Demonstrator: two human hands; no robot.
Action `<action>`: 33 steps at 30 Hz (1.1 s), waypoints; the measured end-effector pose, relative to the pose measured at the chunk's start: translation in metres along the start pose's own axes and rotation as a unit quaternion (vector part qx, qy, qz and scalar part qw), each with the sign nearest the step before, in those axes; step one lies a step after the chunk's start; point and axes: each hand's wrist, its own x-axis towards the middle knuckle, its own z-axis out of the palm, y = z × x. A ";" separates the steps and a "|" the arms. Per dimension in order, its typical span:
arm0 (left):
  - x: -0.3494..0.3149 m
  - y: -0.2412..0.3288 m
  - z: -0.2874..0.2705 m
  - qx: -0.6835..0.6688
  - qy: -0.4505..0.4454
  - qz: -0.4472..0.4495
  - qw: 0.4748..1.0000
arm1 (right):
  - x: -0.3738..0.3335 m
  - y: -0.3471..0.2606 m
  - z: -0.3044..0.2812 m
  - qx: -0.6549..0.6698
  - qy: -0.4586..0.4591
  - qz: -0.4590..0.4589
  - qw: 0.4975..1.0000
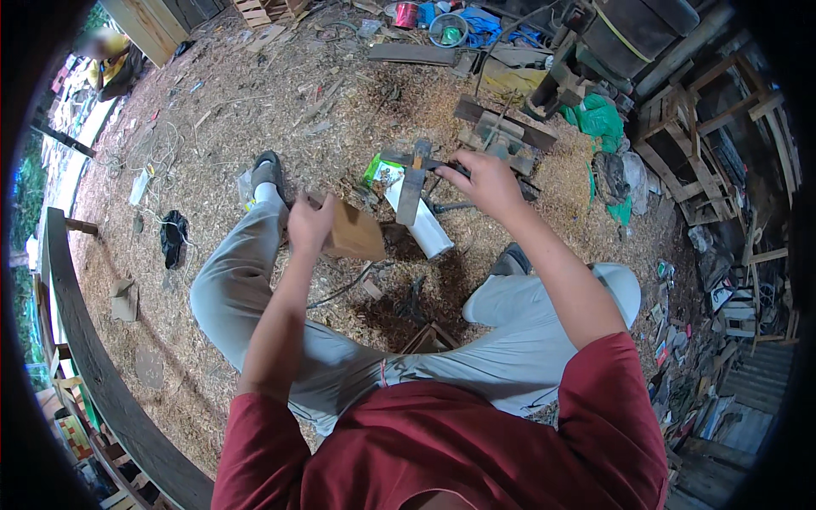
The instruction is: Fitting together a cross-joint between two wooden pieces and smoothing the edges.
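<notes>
Gripping a plain tan wooden block (355,234) in my closed left hand (308,225) above the sawdust floor (212,127), my right hand (486,183) clasps a dark metal tool handle (442,166).

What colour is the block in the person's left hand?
The wooden block is light tan-brown, like bare wood. The head view shows it best, gripped by the left hand.

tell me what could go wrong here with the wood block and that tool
1. The left hand grips the wooden block by one edge only, so it could twist or slip out.
2. The right hand holds the dark tool close to the block and the left-hand fingers, which might get struck.
3. Loose sawdust and scraps lie under both feet, so footing may slide.
</notes>
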 end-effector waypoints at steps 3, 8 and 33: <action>-0.003 -0.012 0.029 -0.072 -0.014 -0.059 0.996 | -0.002 -0.001 0.006 -0.003 0.002 0.019 1.000; 0.002 -0.004 0.044 -0.137 -0.055 -0.126 0.981 | -0.004 -0.005 0.006 -0.009 -0.027 0.026 0.999; -0.101 -0.006 0.065 -0.283 -0.187 0.149 0.929 | -0.022 0.031 0.032 0.047 -0.125 0.077 0.988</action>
